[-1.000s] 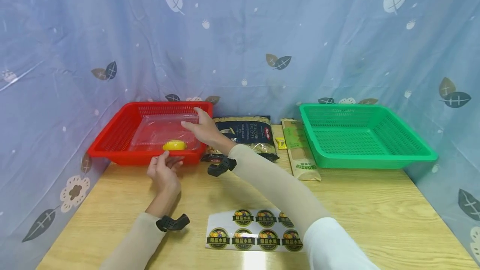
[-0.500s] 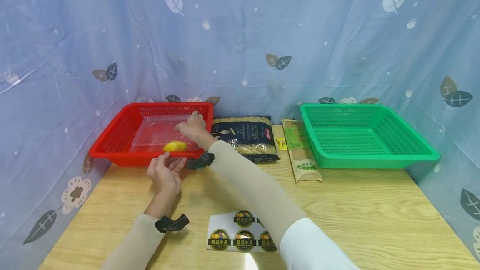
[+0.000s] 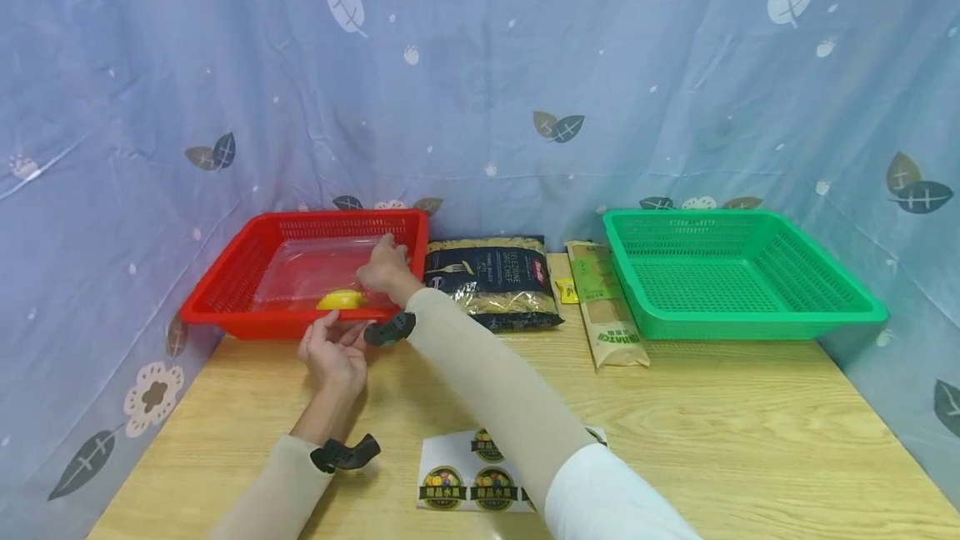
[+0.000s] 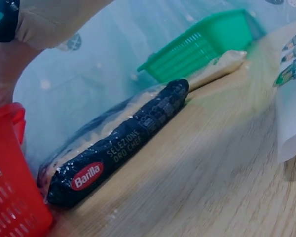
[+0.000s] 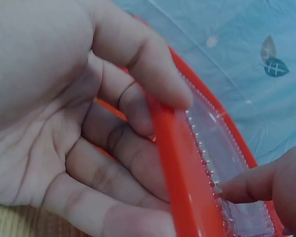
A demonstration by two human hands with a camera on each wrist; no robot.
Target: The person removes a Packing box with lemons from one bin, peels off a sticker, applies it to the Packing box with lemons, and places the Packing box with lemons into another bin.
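At the back left stands a red plastic basket (image 3: 251, 327). My left hand (image 3: 335, 365) holds its front rim, thumb on top and fingers beneath, seen large in the right wrist view. Inside lies a clear plastic container (image 3: 311, 261); a yellow lemon-like fruit (image 3: 340, 300) lies over its front part. My right hand (image 3: 386, 269) reaches into the basket's right side and grips the container's edge. In the right wrist view its thumb (image 5: 251, 185) touches that clear edge; its other fingertips are hidden there.
Right of the red basket lie a Barilla pasta bag (image 3: 491, 277), a small yellow packet (image 3: 566, 290) and a long paper package (image 3: 606, 307). A green basket (image 3: 757, 327) stands at the back right. In front lies a sheet of round stickers (image 3: 465, 473), partly covered by my right arm.
My right hand has moved left and down from above the basket's right side onto the container's edge. Container and yellow fruit have shifted slightly left. My left hand has stayed at the rim.
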